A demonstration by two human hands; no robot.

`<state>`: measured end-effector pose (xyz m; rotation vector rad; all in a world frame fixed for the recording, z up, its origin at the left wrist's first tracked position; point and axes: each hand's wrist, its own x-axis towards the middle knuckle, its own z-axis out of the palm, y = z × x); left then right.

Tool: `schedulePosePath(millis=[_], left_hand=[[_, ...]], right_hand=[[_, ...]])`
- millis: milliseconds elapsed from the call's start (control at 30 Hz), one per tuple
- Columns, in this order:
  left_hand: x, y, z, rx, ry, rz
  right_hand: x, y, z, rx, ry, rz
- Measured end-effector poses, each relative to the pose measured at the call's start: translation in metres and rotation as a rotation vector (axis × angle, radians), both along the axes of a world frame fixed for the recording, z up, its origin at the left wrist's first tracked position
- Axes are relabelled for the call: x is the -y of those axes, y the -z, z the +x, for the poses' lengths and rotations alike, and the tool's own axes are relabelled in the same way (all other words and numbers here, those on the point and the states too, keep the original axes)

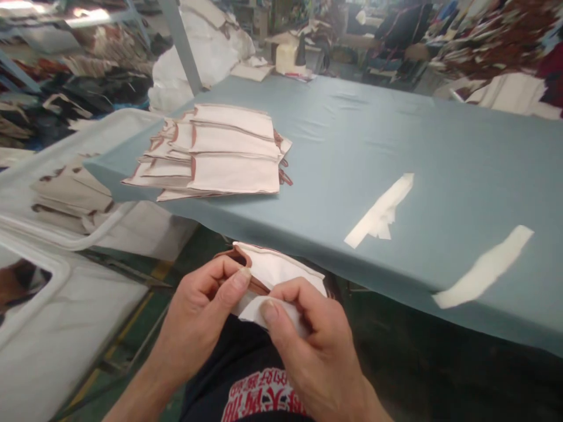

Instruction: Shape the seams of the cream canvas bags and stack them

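Observation:
In front of my body, below the table's near edge, I hold a cream fabric pouch (281,265) with brown trim. My left hand (204,302) pinches its brown edge between thumb and fingers. My right hand (310,328) is closed on a small white strip (253,310), pressed beside the brown edge. The fingers cover part of both pieces, so I cannot tell whether the strip is attached. On the table lies a stack of similar cream pouches (235,173) with brown edging.
The table (325,193) has a blue-grey cover. Two pale strips, one torn (380,211) and one long (486,269), lie to the right. White plastic bins (94,234) stand at left, one holding fabric pieces (73,193). A grey post (180,47) rises at the table's far left.

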<state>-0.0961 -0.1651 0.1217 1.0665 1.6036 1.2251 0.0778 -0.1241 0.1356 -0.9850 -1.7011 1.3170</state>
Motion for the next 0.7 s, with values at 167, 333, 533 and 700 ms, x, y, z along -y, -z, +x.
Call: schedulePosePath(millis=[167,333,533,700], left_hand=[[0.006,0.012,0.013,0.107,0.014,-0.022],[0.006,0.014,0.013,0.106,0.057,-0.06],[0.008,0.022,0.008,0.104,0.06,-0.086],[0.008,0.026,0.007,0.094,0.027,-0.125]], right_hand=[[-0.002,0.01,0.002,0.068,0.129,0.004],[-0.003,0.012,0.002,0.132,0.177,-0.024],[-0.001,0.024,-0.003,0.181,0.189,-0.077],[-0.002,0.032,-0.007,0.214,0.206,-0.048]])
